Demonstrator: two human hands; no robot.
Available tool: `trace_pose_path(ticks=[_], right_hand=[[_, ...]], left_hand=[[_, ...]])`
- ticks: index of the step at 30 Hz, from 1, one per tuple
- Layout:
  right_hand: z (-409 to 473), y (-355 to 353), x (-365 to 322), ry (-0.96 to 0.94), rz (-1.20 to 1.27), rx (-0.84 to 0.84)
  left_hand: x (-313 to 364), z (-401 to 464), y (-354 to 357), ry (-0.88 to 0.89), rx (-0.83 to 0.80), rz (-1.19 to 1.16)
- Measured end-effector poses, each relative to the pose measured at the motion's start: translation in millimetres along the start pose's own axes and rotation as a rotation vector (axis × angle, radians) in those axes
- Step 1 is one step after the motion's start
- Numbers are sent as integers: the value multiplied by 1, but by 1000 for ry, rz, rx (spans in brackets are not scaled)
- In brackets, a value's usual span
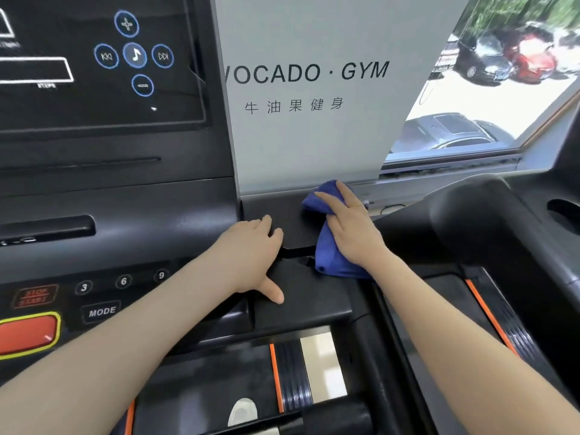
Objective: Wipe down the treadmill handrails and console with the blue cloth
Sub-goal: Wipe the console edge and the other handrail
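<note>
On the console [188, 208], two hands, one blue cloth [326, 246] (right)

a: what's cut off?
b: the black treadmill console screen [94, 61] runs off the top and left edges, and the red oval button with a yellow rim [26, 335] is clipped at the left edge.
a: hidden?
b: the crumpled blue cloth [326, 252] lies partly under the right hand [351, 227]. the grey gym sign [314, 89] loses its first letters behind the console.
a: blurred?
b: the parked cars [489, 61] at upper right.
</note>
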State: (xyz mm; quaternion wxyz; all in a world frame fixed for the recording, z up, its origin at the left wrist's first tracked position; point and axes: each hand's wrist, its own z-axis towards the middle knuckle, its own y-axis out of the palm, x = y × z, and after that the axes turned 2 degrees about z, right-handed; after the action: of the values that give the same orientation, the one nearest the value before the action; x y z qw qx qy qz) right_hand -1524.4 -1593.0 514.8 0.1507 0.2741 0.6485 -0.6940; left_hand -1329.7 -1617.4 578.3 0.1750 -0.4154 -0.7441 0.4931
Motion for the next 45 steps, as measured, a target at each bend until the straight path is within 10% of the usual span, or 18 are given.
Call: trace_pose_path(ticks=[7,27,36,45], right_hand=[[-41,0,-17,-26,-408,-56],[-62,16,-22,-125,-400,72],[5,3,1,-66,124,100],[-17,-14,13,698,1087,-75]], left_hand=[[2,7,-4,-27,13,8],[2,8,1,-45,48,3],[30,19,3,-173,46,21],[28,19,2,-176,49,-37]])
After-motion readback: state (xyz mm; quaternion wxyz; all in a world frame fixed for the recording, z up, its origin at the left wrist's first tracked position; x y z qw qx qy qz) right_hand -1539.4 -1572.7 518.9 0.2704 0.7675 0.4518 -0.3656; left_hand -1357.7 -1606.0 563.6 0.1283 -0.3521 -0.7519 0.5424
